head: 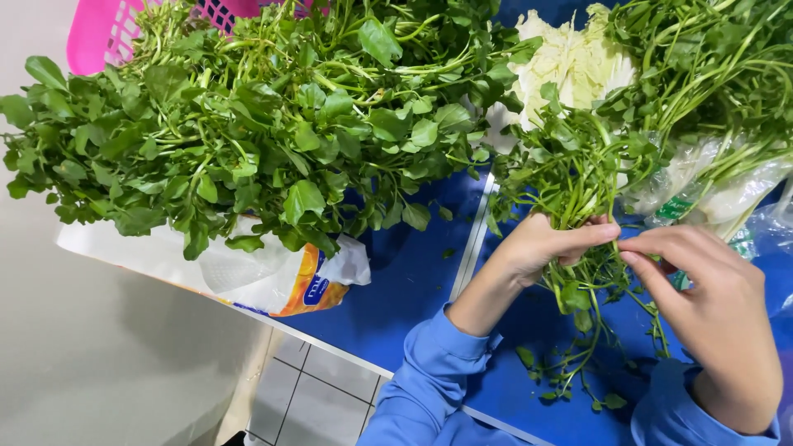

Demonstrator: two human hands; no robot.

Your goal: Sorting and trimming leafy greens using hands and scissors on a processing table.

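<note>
My left hand [541, 248] grips a bunch of leafy green stems [578, 177] over a blue table [405, 289]. The bunch stands up from the hand, and its lower stems hang below it. My right hand [710, 306] is just to the right, its fingertips pinching stems of that same bunch next to the left thumb. Both arms wear blue sleeves. Small loose leaves and stem bits [570, 376] lie on the table under the hands.
A big heap of leafy greens [248, 124] covers a white and orange plastic bag [273, 281] at the left. A pink basket [107, 29] stands behind it. A pale cabbage [570, 62] and more greens in clear bags [727, 177] lie at the back right. The table's edge [330, 340] runs diagonally above a tiled floor [310, 396].
</note>
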